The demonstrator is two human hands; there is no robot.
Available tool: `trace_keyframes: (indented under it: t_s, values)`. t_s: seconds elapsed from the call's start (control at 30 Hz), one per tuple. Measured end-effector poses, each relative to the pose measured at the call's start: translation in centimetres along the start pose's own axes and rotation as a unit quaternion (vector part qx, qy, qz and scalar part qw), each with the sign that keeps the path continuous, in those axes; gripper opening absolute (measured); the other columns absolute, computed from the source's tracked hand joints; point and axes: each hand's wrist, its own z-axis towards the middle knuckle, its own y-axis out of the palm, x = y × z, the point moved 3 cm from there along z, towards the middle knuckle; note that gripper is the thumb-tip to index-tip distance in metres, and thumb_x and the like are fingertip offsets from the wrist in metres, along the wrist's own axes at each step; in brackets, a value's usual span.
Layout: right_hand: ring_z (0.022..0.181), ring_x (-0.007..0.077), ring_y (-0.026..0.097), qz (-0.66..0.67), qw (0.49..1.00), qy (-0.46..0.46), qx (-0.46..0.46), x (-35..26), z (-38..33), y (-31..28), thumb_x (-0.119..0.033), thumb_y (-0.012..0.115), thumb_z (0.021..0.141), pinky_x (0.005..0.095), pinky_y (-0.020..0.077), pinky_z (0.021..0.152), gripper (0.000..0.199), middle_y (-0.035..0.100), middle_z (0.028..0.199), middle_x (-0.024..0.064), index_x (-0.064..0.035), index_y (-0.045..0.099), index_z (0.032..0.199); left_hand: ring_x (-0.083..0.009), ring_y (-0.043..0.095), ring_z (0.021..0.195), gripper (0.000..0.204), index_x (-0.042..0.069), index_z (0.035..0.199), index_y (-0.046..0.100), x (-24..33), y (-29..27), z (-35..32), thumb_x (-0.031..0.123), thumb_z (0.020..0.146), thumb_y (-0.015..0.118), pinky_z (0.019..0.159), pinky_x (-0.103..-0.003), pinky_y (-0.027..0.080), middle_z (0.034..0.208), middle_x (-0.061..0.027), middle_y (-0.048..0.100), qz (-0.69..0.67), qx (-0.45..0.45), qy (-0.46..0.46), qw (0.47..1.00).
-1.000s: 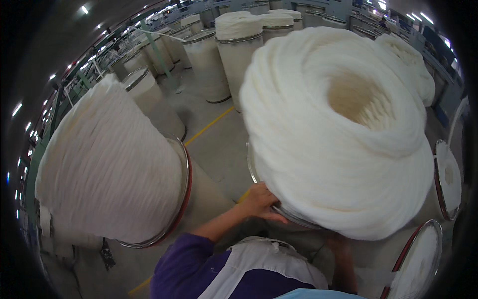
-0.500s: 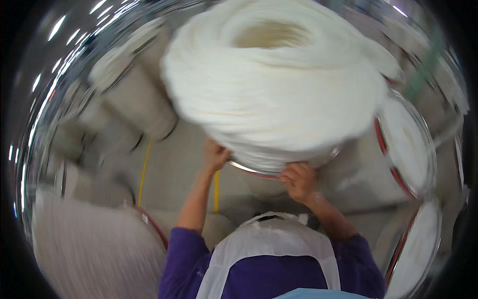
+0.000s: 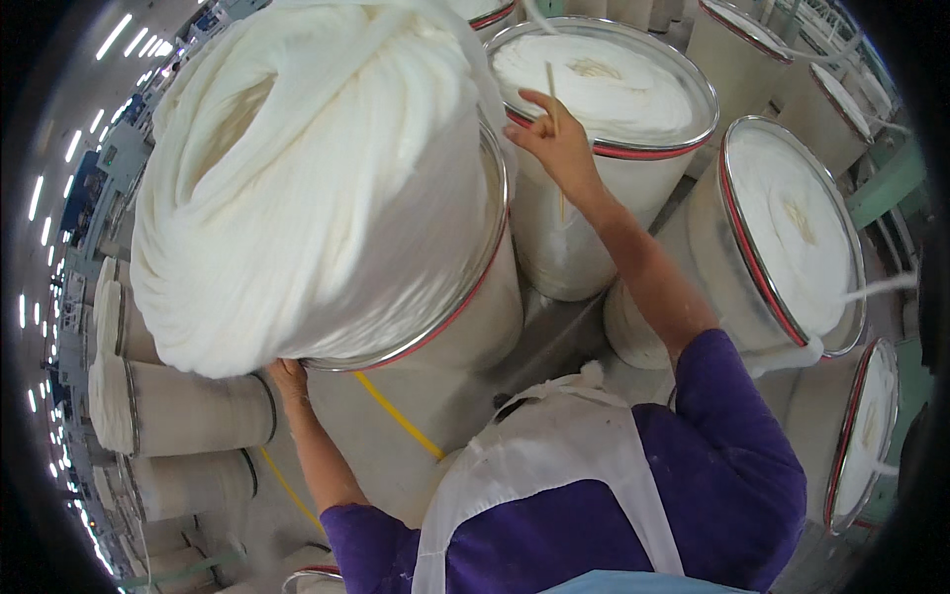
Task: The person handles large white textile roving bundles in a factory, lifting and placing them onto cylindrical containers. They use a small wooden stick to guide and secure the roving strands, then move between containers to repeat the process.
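Observation:
A tall can [image 3: 500,287] with a metal rim and a red band stands before me, heaped far above its rim with white fibre sliver [image 3: 327,188] that bulges over the left side. My left hand [image 3: 289,381] is closed at the can's near-left rim, its fingertips hidden under the overhanging sliver. Raised beside the heap's right side, my right hand [image 3: 562,148] has a thin pale stick [image 3: 551,84] in its grip, with thumb and forefinger reaching toward the sliver. Behind that hand stands another can [image 3: 633,193], filled with sliver to just below its rim.
More filled cans stand at the right, one close by [image 3: 782,238] and one lower [image 3: 861,436]. Several cans line the left, such as a tipped-looking one [image 3: 203,406]. Yellow lines [image 3: 396,411] mark the grey floor. A green post [image 3: 891,188] stands far right.
My right hand has left the rim and come up beside the sliver, now with a stick. My left hand stays at the rim. The view has turned, so the heaped can now appears further left.

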Motion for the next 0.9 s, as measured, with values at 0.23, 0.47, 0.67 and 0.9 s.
trace_keyframes:
  t_s: [0.23, 0.47, 0.67, 0.9]
  values:
    - [0.055, 0.0042, 0.037, -0.032, 0.955, 0.158, -0.248, 4.9, 3.5, -1.7, -0.031, 0.074, 0.081, 0.0187, 0.0287, 0.051, 0.027, 0.043, 0.061, -0.006, -0.0063, 0.066, 0.09, -0.0269, 0.053, 0.092, 0.035, -0.005, 0.103, 0.053, 9.8, 3.2, -5.8, 0.028, 0.098, 0.047, 0.085, -0.036, 0.041, 0.1, -0.0178, 0.056, 0.014, 0.24, -0.132, 0.962]
    - [0.048, 0.0011, 0.034, 0.09, 0.912, 0.219, -0.335, 3.4, -0.4, -6.0, -0.035, 0.074, 0.081, 0.019, 0.0231, 0.043, 0.029, 0.044, 0.06, -0.0079, -0.0099, 0.06, 0.075, -0.0276, 0.057, 0.095, 0.021, 0.0, 0.098, 0.058, 30.4, 14.4, -11.4, 0.02, 0.094, 0.051, 0.093, -0.04, 0.04, 0.096, -0.0131, 0.063, -0.139, 0.136, 0.002, 0.981]
    - [0.061, 0.0058, 0.047, 0.066, 0.891, 0.214, -0.396, 3.3, -4.8, -7.2, -0.035, 0.076, 0.078, 0.0228, 0.036, 0.054, 0.033, 0.056, 0.068, -0.0036, -0.0047, 0.067, 0.086, -0.0231, 0.05, 0.121, 0.05, -0.001, 0.134, 0.043, 39.7, 20.2, 0.5, 0.017, 0.09, 0.058, 0.104, -0.038, 0.035, 0.132, -0.0148, 0.052, -0.464, -0.072, -0.125, 0.874]
    - [0.067, 0.0074, 0.053, 0.061, 0.87, 0.314, -0.375, 5.6, -12.5, -7.9, -0.032, 0.074, 0.081, 0.0236, 0.0417, 0.061, 0.032, 0.059, 0.072, -0.0014, -0.0015, 0.067, 0.088, -0.0202, 0.059, 0.093, 0.045, 0.0, 0.129, 0.045, 43.6, 22.0, 6.4, 0.026, 0.094, 0.056, 0.089, -0.034, 0.045, 0.101, -0.0085, 0.062, -0.662, -0.141, -0.207, 0.707]
